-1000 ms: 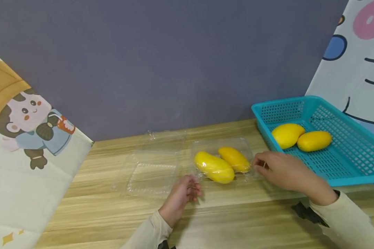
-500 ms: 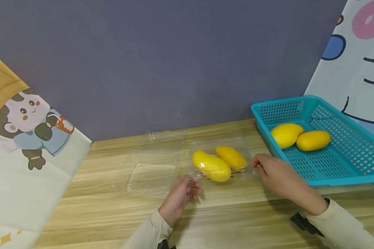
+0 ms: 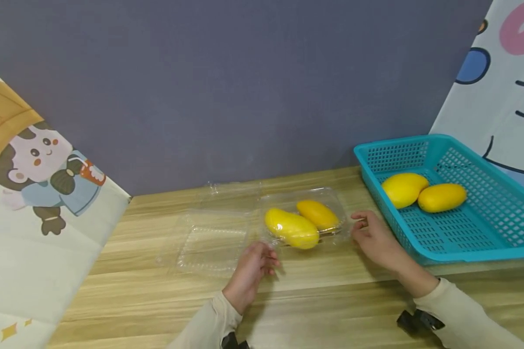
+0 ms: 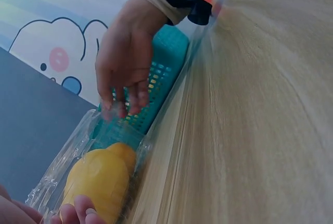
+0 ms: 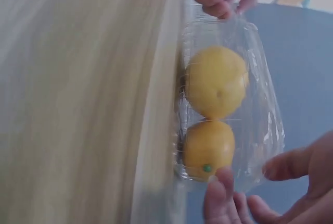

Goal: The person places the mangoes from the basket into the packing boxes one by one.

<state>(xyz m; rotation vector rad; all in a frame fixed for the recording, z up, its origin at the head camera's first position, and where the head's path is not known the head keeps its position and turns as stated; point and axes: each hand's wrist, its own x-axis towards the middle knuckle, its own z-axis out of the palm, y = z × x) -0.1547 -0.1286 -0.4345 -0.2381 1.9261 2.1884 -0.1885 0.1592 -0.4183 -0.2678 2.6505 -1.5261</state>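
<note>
Two yellow mangoes (image 3: 291,228) sit side by side in a clear plastic clamshell box (image 3: 327,195) on the wooden table. The clear plastic over them catches the light; whether its rim is latched cannot be seen. By the box's near left corner is my left hand (image 3: 250,271), its fingers relaxed and a little bent. My right hand (image 3: 375,242) is at the box's right edge, thumb and fingers apart in the right wrist view. Whether either hand touches the plastic is hard to tell. One mango (image 5: 209,148) shows a green stem spot in the right wrist view.
A second clear clamshell box (image 3: 214,247) lies unfolded and flat to the left, its lid toward the back wall. On the right stands a turquoise basket (image 3: 451,257) with two more mangoes (image 3: 423,193). A grey wall (image 3: 244,97) borders the table's back.
The box with the mangoes has slid a little left and back, closer to the unfolded box. My right hand has moved slightly left and its fingers look looser. My left hand has hardly moved.
</note>
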